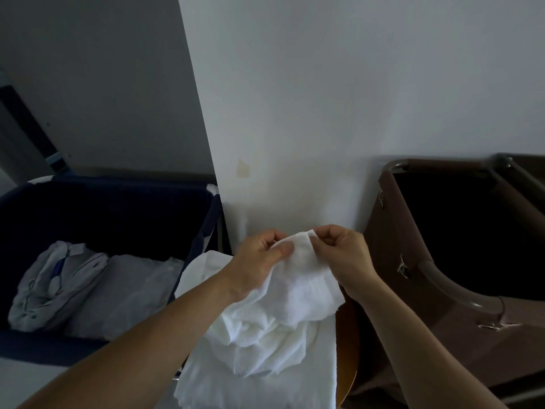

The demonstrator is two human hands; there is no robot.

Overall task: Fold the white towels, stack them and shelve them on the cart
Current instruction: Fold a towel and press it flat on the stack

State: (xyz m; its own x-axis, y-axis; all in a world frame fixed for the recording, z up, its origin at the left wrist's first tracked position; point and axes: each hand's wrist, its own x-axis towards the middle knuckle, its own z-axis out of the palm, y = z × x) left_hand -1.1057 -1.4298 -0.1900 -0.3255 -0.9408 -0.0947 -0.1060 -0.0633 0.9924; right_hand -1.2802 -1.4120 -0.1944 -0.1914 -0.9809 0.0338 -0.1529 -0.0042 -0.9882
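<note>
A white towel point(306, 278) is held up by two bare hands in front of a plain pale wall point(324, 113), in dim light. Its top edge is pinched by the left hand point(259, 255), thumb laid flat on the cloth with the fingers curled behind. The same edge is pinched just beside it by the right hand point(342, 252), between thumb and fingertips. The two grips nearly touch, which suggests that a corner or hem is being found so the cloth can be drawn out flat for folding.

The towel is soft, thick and loosely creased, and it hangs down from the hands in limp folds. Its lower part rests on a heap of more white towels point(265, 349), crumpled and unfolded, in the near middle. The heap is spread over a rounded wooden surface point(348, 349), of which only a brown edge is seen.

To the left, a deep dark blue fabric bin point(118, 202) is seen, with pale bundled linen point(59, 281) lying inside, some of it edged in blue piping. To the right, a brown cloth bag point(413, 261) is hung open on a curved metal tube frame point(460, 293), its inside dark.

No folded stack and no cart shelf can be made out, so the task is judged to be at an early stage.
</note>
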